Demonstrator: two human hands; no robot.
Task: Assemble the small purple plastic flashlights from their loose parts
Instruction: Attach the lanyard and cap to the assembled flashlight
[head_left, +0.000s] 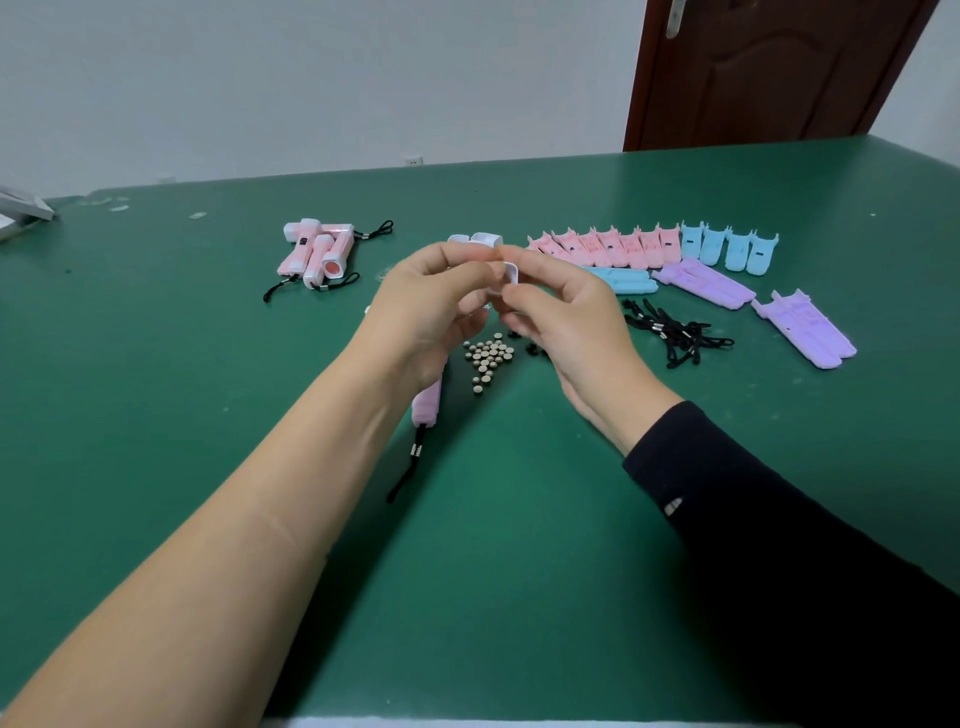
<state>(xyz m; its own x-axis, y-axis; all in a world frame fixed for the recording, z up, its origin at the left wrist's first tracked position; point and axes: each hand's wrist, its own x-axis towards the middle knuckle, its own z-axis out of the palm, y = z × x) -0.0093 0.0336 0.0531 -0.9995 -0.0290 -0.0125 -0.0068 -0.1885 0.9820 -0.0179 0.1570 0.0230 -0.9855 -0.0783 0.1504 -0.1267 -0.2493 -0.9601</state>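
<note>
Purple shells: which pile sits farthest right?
The pile right of the black cords; the other purple pile lies behind them, beside blue shells.

L hand (431, 312), forearm bare, & R hand (566, 332), arm in black sleeve (779, 519), raised mid-view; fingers (524, 299) curled, tips meeting, pinching small white cap (508, 274).

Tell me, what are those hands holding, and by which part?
The left hand and right hand pinch a small white cap by its rim. Whether the left also holds the flashlight body beneath cannot be told.
</note>
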